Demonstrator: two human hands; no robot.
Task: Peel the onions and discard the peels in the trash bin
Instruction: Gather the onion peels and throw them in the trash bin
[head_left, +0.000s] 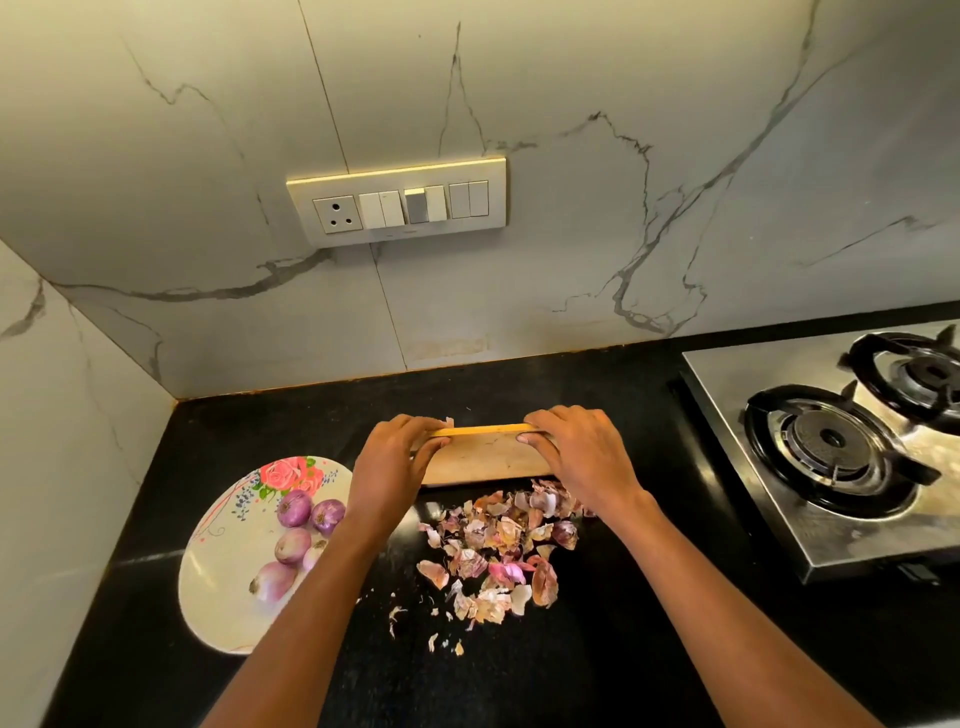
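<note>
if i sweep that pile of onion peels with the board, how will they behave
The onion peels look thin, dry and curled, so probably very light and apt to scatter or flutter rather than slide together. The small flakes nearest the camera may slip under the wooden board that both hands hold tilted. They likely crumble if squeezed.

— What's sitting on the black counter (597, 649)?

— A wooden board (488, 457), tipped up on its near edge under the fingers (535, 420). Just nearer than the fingers lies a heap of onion peels (498, 551), touching the board's bottom edge.

— And off to the sides?

— Left of the fingers, a flowered plate (218, 587) carrying peeled onions (293, 508). Well to their right, a steel gas stove (831, 457).
</note>
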